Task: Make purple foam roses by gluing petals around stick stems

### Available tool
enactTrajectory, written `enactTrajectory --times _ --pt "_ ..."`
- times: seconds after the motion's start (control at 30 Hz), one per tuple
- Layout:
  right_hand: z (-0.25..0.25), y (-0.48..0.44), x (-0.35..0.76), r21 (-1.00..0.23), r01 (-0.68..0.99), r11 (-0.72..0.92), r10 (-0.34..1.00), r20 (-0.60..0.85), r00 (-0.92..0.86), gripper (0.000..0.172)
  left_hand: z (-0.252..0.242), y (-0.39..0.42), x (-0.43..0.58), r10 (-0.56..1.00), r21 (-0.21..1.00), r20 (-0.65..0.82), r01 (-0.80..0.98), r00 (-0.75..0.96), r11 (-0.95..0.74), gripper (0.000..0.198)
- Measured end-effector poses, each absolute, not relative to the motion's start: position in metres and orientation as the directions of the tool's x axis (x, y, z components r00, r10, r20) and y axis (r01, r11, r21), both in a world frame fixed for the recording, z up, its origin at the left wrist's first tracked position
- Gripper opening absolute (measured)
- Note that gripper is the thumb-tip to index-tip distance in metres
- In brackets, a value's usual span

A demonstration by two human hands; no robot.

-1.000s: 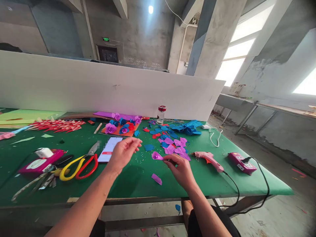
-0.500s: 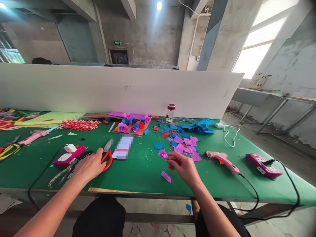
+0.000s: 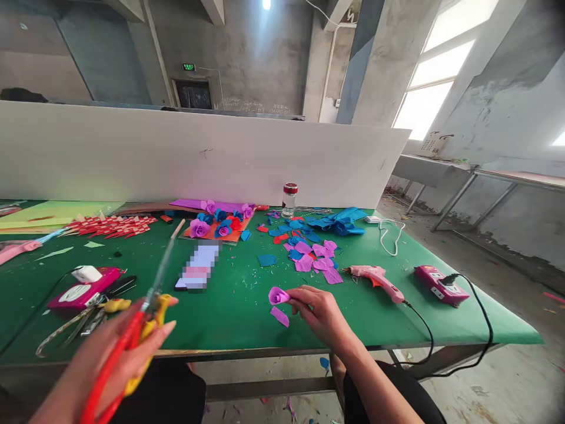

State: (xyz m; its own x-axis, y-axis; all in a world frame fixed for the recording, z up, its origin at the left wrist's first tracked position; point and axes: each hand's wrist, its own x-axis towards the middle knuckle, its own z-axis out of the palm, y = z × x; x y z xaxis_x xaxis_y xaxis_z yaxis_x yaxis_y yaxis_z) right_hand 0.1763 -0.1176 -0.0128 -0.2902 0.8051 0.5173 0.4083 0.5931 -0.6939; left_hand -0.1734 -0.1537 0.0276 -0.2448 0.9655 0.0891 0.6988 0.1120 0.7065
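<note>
My left hand (image 3: 128, 347), blurred by motion, is closed around red-handled scissors (image 3: 132, 333) at the near left. Their blades point up and away over the table, and a yellow part (image 3: 154, 321) shows beside the red handles; what it belongs to is unclear. Between thumb and fingertips, my right hand (image 3: 320, 312) pinches a small rolled purple crepe-paper flower (image 3: 278, 295) above the table. Just below that flower lies a loose purple paper petal (image 3: 280, 317). A pile of purple petals (image 3: 315, 259) spreads beyond my right hand.
A pink glue gun (image 3: 377, 280) lies to the right, corded near a magenta box (image 3: 441, 285). Another magenta box (image 3: 86, 288) sits left, beside a phone (image 3: 198, 268). Finished paper flowers (image 3: 223, 224), a red-lidded jar (image 3: 289, 200) and blue paper (image 3: 339, 222) stand farther back.
My left hand has lifted the red-handled scissors off the table and brought them nearer to me. The view has shifted right. My right hand still holds the purple flower, now closer to the loose petal.
</note>
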Motion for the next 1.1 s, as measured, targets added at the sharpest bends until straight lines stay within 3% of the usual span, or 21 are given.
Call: enactTrajectory --times 0.1,0.17,0.23,0.4,0.67,0.97,1.1 --pt "-0.015 -0.122 0.172 -0.682 0.405 0.609 0.793 0.5 -0.349 0.025 0.012 -0.174 -0.143 0.994 0.756 -0.093 0.653 0.059 0.032 0.047" --pt "-0.015 -0.124 0.171 -0.674 0.412 0.613 0.789 0.49 -0.372 0.026 0.006 -0.181 -0.13 0.99 0.754 -0.034 0.654 0.14 -0.067 0.041" --pt "-0.014 -0.125 0.171 -0.67 0.412 0.618 0.783 0.48 -0.395 0.026 0.007 -0.185 -0.12 0.978 0.739 -0.012 0.661 0.21 -0.133 0.053" --pt "-0.01 -0.127 0.173 -0.664 0.418 0.62 0.778 0.454 -0.434 0.029 0.028 -0.186 -0.099 0.967 0.672 -0.057 0.726 0.249 -0.147 0.058" --pt "-0.008 -0.128 0.173 -0.667 0.406 0.625 0.77 0.438 -0.465 0.029 0.037 -0.184 -0.09 0.943 0.708 -0.007 0.668 0.333 -0.23 0.054" --pt "-0.011 -0.127 0.176 -0.673 0.399 0.623 0.768 0.428 -0.477 0.028 0.05 -0.186 -0.076 0.913 0.507 -0.14 0.82 0.383 -0.265 0.041" --pt "-0.01 -0.127 0.175 -0.677 0.396 0.62 0.768 0.422 -0.482 0.028 0.048 -0.184 -0.076 0.91 0.484 -0.153 0.832 0.386 -0.271 0.034"
